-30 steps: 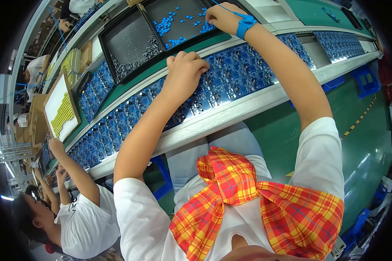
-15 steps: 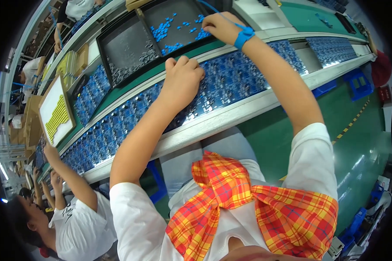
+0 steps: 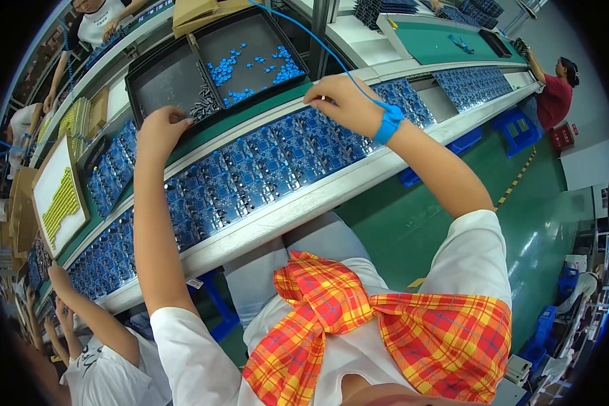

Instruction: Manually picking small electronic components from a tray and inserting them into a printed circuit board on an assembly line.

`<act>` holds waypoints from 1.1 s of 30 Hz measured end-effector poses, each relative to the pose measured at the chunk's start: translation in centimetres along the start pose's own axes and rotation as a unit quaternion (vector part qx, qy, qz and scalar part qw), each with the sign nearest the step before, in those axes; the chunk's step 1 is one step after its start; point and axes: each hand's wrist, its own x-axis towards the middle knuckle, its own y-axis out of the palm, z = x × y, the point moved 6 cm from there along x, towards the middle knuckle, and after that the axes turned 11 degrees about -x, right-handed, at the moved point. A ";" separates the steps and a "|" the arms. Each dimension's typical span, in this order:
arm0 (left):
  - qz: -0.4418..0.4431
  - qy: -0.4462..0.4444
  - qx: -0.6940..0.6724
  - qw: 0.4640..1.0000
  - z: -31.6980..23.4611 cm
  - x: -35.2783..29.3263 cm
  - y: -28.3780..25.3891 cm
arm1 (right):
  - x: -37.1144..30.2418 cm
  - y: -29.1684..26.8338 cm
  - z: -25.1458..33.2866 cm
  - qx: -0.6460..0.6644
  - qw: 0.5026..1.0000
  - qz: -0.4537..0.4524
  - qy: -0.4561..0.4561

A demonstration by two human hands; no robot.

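My left hand (image 3: 160,135) is at the near edge of a black two-part tray (image 3: 161,76). Its fingers are bent together beside a heap of small grey parts (image 3: 205,105); whatever they pinch is hidden. Over the far edge of a row of blue circuit boards (image 3: 254,166), my right hand (image 3: 350,107) has thumb and forefinger brought together. Anything between those fingertips is too small to name. A blue wrist strap (image 3: 389,124) with a cord circles my right wrist. Small blue disc-shaped components (image 3: 228,70) lie scattered in the tray's right compartment.
The boards lie along a pale metal rail (image 3: 284,206). Left of the tray are another blue board (image 3: 115,166) and a white panel with yellow pieces (image 3: 62,206). A co-worker's arm (image 3: 98,311) reaches in at left. More boards (image 3: 474,88) lie at right.
My left hand has gone from above the boards leftward to the grey parts. My right hand has left the blue components and is now over the boards. The whole view has shifted.
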 end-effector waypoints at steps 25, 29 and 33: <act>0.119 0.010 0.083 0.989 0.5 2.5 2.2 | 0.6 4.3 3.0 0.023 0.984 0.175 0.036; 0.071 0.024 0.102 0.992 0.4 1.7 1.8 | 0.3 4.8 3.1 -0.051 0.983 0.175 -0.009; -0.066 0.073 0.005 0.995 -0.7 0.2 -0.3 | -0.1 4.9 3.0 -0.050 0.985 0.164 -0.011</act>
